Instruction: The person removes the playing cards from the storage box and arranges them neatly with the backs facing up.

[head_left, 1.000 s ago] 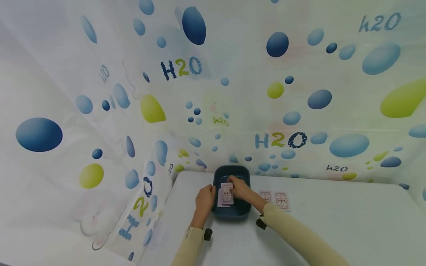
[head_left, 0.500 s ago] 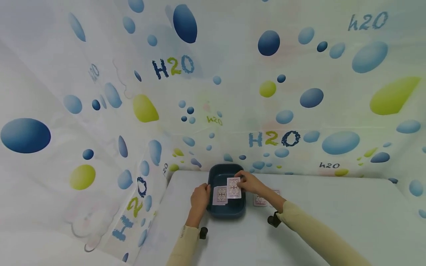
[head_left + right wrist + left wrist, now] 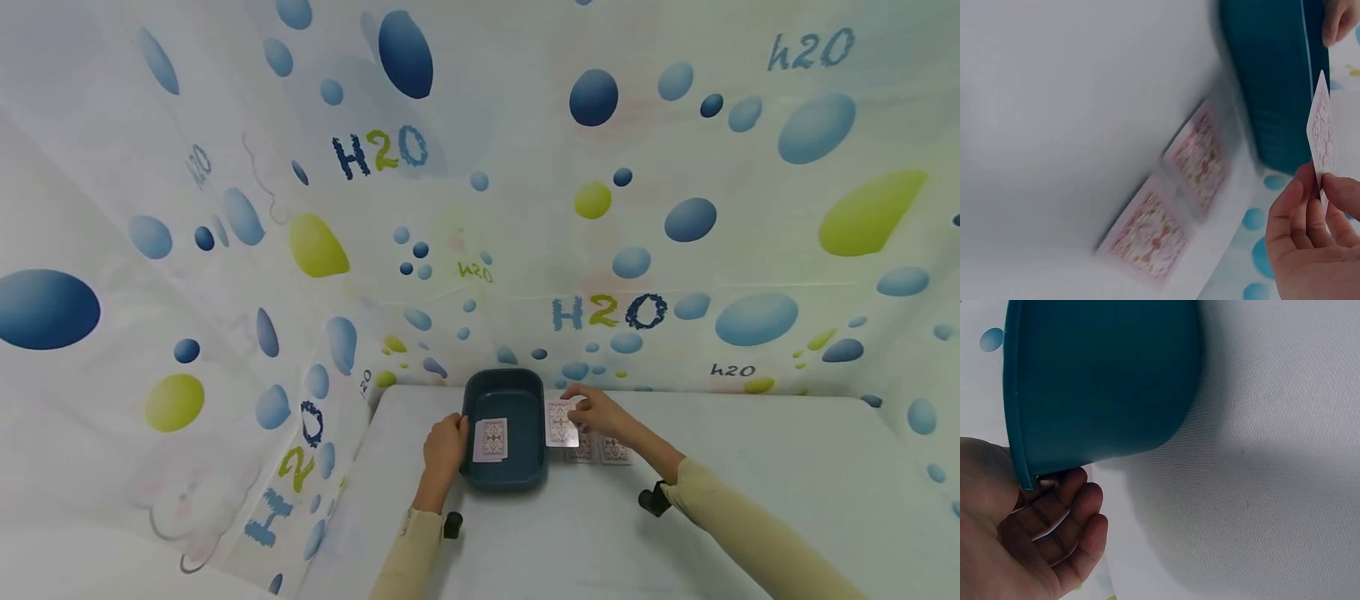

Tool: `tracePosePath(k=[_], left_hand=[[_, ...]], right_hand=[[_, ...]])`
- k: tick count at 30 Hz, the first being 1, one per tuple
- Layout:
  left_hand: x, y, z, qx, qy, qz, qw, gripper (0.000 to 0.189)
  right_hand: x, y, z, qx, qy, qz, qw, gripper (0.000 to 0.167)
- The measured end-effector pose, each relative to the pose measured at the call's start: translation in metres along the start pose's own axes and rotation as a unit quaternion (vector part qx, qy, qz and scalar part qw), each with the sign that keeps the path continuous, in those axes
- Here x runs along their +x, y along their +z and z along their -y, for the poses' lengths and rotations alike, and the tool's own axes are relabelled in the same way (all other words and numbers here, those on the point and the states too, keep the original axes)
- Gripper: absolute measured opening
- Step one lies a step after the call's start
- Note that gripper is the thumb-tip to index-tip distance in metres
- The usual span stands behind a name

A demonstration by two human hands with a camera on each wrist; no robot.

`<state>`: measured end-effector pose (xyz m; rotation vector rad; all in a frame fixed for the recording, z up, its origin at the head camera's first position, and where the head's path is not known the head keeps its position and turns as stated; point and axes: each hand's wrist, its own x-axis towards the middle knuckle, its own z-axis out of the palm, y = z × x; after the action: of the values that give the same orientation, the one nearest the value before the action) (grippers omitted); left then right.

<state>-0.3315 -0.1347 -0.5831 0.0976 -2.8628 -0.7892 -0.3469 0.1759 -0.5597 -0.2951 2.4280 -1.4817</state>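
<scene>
A dark blue plastic tub [image 3: 527, 437] stands on the white table. My left hand [image 3: 446, 450] grips its left rim; in the left wrist view the fingers [image 3: 1088, 500] curl under the rim. Just right of the tub, my right hand [image 3: 600, 412] pinches a playing card [image 3: 560, 427], patterned back up in the head view, between thumb and fingers above the table. Inside the tub lie overlapping playing cards [image 3: 493, 439], the top one back up. Two more playing cards [image 3: 1150, 234] lie back up side by side on the table, partly covered by my right hand in the head view.
The white table [image 3: 555, 533] reaches far to the right of the cards. A white sheet [image 3: 525, 267] printed with blue and green drops hangs close behind the tub. Black wrist cameras [image 3: 452, 525] sit under both forearms.
My right hand has lifted a card off the others in the tub and carried it right, out over the rim. My left hand has stayed on the rim.
</scene>
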Motion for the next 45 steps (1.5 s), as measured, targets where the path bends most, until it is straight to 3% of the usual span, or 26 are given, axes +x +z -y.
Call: tracePosePath(k=[9,15,25,33,38,45], left_hand=[[0.0,-0.001,-0.002,0.002,-0.002,0.001,1.0,0.031],[-0.001,-0.001,-0.002,0.003,-0.005,0.001,1.0,0.031],[-0.001,0.001,-0.001,0.001,-0.014,0.008,0.9999,0.031],[-0.001,0.003,0.0,0.004,-0.018,0.011,0.9998,0.03],[-0.001,0.003,0.0,0.003,-0.019,0.012,0.9997,0.03],[-0.002,0.001,-0.002,-0.003,-0.015,0.011,0.9998,0.032]], right_hand=[[-0.016,-0.027,-0.025,-0.021,0.02,-0.014,0.9995,0.035],[-0.033,-0.047,-0.044,-0.019,0.01,-0.008,0.9997,0.036],[-0.056,-0.074,-0.08,-0.049,0.063,-0.003,0.9968,0.036],[-0.06,-0.082,-0.098,-0.087,0.074,-0.036,0.9928,0.033],[-0.057,-0.074,-0.106,-0.157,0.061,-0.073,0.983,0.029],[-0.057,-0.062,-0.107,-0.255,0.033,-0.119,0.9591,0.026]])
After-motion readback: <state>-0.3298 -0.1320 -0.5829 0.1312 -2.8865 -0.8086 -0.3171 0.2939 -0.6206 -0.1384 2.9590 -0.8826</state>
